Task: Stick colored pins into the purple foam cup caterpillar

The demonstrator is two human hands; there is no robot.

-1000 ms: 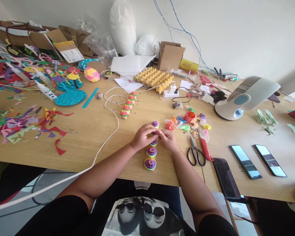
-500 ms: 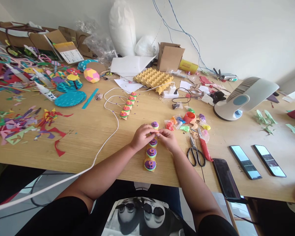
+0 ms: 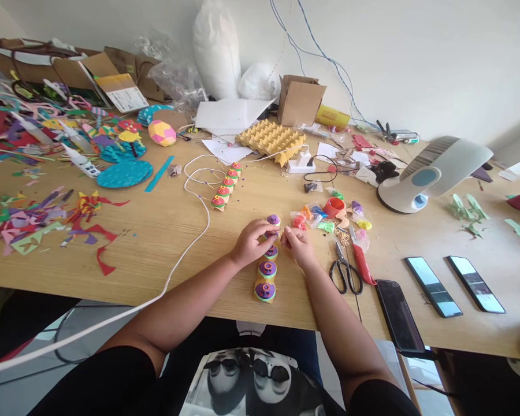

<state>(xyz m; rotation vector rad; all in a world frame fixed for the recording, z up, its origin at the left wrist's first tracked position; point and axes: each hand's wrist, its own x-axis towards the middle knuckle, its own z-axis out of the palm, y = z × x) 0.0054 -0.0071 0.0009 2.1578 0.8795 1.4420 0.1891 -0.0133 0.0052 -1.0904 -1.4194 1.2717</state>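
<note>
In front of me a strip of egg-carton cups (image 3: pixel 267 270) runs away from the table's near edge. Purple clay caps with pale green rims top the cups; the nearer ones carry small orange rings and dark dots. My left hand (image 3: pixel 253 241) is curled round the second cup from the far end, partly hiding it. Just right of the strip, apart from the left hand, my right hand (image 3: pixel 300 245) has thumb and forefinger pinched together. Anything between those fingertips is too small to make out.
Clay packets (image 3: pixel 316 216), black-handled scissors (image 3: pixel 345 268) and a red-handled knife (image 3: pixel 362 263) lie right of my hands, near several phones (image 3: pixel 399 315). Farther off are a red-capped carton strip (image 3: pixel 226 188), an egg tray (image 3: pixel 271 138) and a fan (image 3: pixel 429 173). A white cable (image 3: pixel 195 242) crosses the left side.
My right hand has drawn slightly away to the right from my left hand; their fingertips were together before. The cup between them shows more now.
</note>
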